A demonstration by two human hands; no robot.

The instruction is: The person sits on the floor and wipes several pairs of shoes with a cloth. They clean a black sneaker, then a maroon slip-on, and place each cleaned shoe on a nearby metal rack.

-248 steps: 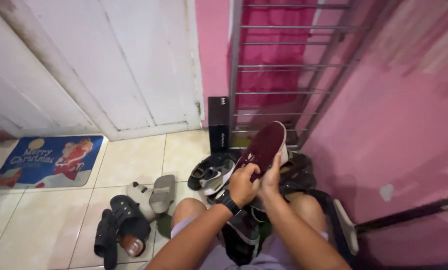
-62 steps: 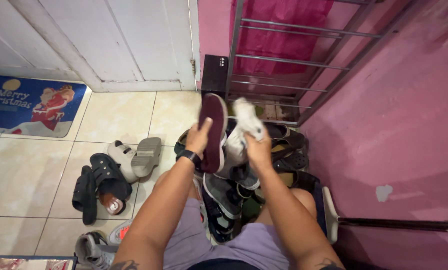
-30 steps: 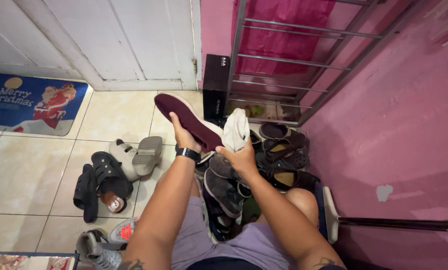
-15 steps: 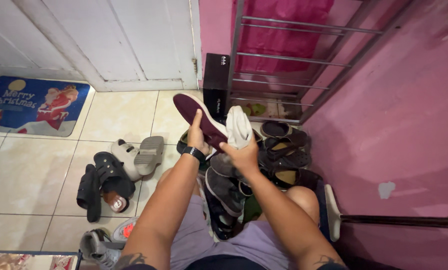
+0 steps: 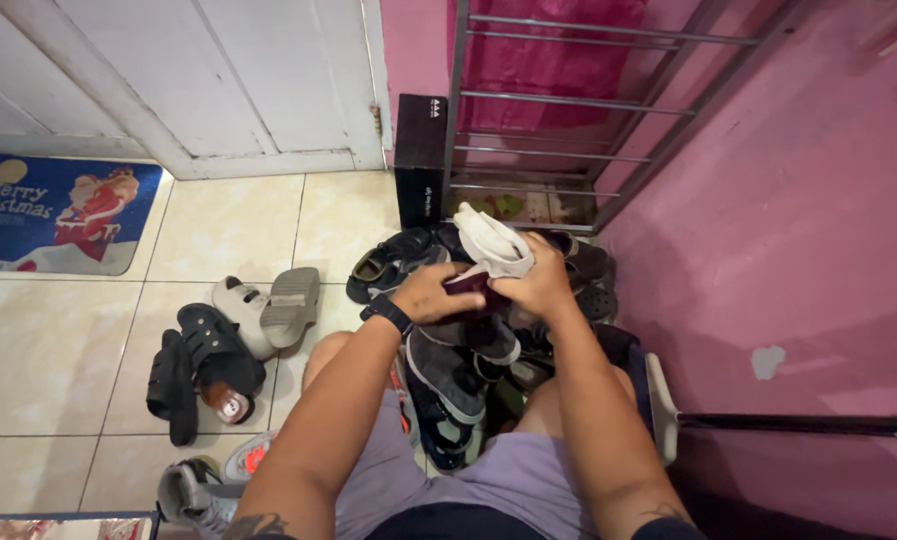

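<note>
My left hand (image 5: 436,297), with a black watch on its wrist, grips a maroon shoe (image 5: 465,285) that is mostly hidden between both hands. My right hand (image 5: 538,280) holds a white cloth (image 5: 491,243) bunched against the shoe. Both hands hover over a pile of dark shoes and sandals (image 5: 468,350) lying between my knees on the tiled floor.
Grey and black sandals (image 5: 230,335) lie on the tiles to the left. A blue doormat (image 5: 53,210) sits by the white door (image 5: 218,80). A black box (image 5: 420,155) stands beside a metal rack (image 5: 558,120). A pink wall (image 5: 788,220) runs along the right.
The maroon shoe, held up with its sole showing, has come down and in between my hands. The white cloth now covers it.
</note>
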